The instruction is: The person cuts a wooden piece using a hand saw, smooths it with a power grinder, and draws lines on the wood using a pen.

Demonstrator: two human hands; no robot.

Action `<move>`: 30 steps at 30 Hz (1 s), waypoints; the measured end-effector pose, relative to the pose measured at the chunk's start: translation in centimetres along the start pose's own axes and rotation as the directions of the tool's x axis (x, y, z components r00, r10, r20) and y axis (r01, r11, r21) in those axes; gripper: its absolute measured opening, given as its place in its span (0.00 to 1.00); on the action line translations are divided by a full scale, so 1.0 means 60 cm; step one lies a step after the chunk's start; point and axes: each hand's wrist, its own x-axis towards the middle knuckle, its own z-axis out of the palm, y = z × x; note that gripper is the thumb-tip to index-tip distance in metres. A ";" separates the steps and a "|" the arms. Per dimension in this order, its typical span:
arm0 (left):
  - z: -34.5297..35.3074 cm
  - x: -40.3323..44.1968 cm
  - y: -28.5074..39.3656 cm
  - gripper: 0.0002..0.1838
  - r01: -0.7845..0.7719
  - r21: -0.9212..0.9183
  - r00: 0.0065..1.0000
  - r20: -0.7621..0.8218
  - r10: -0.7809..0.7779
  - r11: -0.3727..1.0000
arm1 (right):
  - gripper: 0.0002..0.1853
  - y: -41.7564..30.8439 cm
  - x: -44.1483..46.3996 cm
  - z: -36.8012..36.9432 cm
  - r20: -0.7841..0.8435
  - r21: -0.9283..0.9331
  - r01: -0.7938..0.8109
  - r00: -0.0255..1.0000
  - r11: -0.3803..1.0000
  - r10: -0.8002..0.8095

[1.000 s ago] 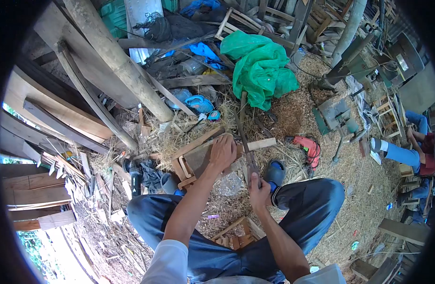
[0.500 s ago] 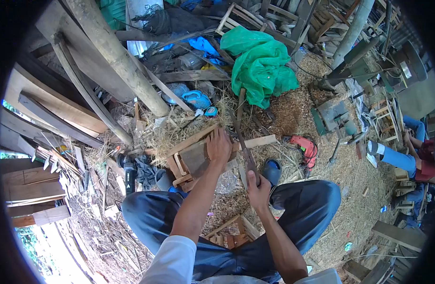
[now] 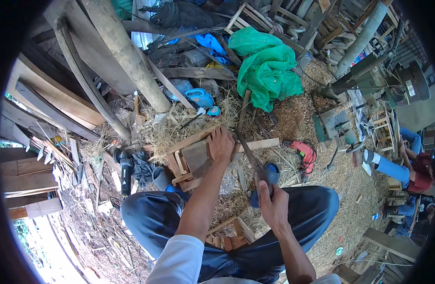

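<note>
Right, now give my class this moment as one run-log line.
left hand: resting on wooden workpiece | right hand: gripping long tool by near end | red power tool: lying on ground

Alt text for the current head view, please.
A person's left hand rests on a wooden piece near the ground, while the right hand grips a long narrow tool. Around them, a red power tool and crumpled green plastic sheeting lie among straw and wood scraps.

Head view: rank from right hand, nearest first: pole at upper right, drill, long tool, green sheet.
1. Long tool: in the right hand.
2. Drill: ahead, to the right.
3. Green sheet: ahead, past the drill.
4. Pole: farthest, ahead right.
</note>
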 end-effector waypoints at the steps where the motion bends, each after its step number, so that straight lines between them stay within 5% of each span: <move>1: 0.000 0.000 -0.001 0.15 -0.001 -0.001 1.000 -0.003 0.001 1.000 | 0.21 -0.015 -0.004 0.002 -0.001 0.001 0.003 1.000 1.000 -0.003; 3: 0.000 -0.001 -0.001 0.11 -0.041 0.018 0.995 -0.093 0.043 0.999 | 0.21 -0.040 -0.010 0.004 0.005 -0.097 0.025 1.000 0.995 -0.024; 7: -0.012 0.000 0.003 0.12 -0.021 0.010 0.999 -0.030 0.021 1.000 | 0.22 -0.069 -0.008 0.010 0.011 -0.079 0.015 1.000 0.997 -0.014; 9: -0.019 -0.007 0.004 0.14 -0.042 -0.033 0.999 -0.010 0.042 0.999 | 0.24 -0.061 0.016 0.024 -0.037 -0.211 0.140 0.988 0.967 -0.151; 13: -0.015 -0.022 0.006 0.18 -0.090 -0.032 0.988 -0.132 0.085 0.995 | 0.25 -0.091 0.088 0.033 0.069 -0.228 0.000 0.997 0.974 0.016; 15: -0.013 -0.018 -0.001 0.23 -0.100 -0.043 0.991 -0.098 0.095 0.994 | 0.25 -0.076 0.141 0.065 0.116 -0.309 0.294 0.956 0.905 -0.271; 18: -0.039 -0.016 0.005 0.27 -0.066 -0.071 0.998 0.007 0.066 0.995 | 0.25 -0.044 0.213 0.115 0.155 -0.523 0.380 0.923 0.763 -0.353; 20: -0.044 -0.009 0.006 0.29 -0.037 -0.062 0.996 0.075 0.042 0.997 | 0.24 -0.025 0.213 0.114 0.036 -0.437 0.383 0.911 0.814 -0.410; 22: -0.043 -0.014 0.009 0.26 -0.047 -0.027 0.999 0.023 0.047 0.999 | 0.25 -0.010 0.209 0.108 0.006 -0.171 0.250 0.968 0.953 -0.253; 26: 0.007 0.002 0.004 0.21 0.035 -0.015 0.998 0.046 -0.034 0.999 | 0.26 0.091 0.143 0.110 -0.052 -0.127 0.274 0.958 0.953 -0.282; 28: -0.019 -0.006 0.012 0.16 0.022 -0.052 1.000 0.011 -0.021 0.998 | 0.23 0.112 0.123 0.118 0.068 0.343 -0.054 0.997 0.938 0.033; 30: -0.017 0.007 0.007 0.17 0.045 -0.026 0.996 0.083 -0.042 0.999 | 0.25 0.081 0.117 0.111 0.012 0.193 0.029 0.999 0.981 -0.032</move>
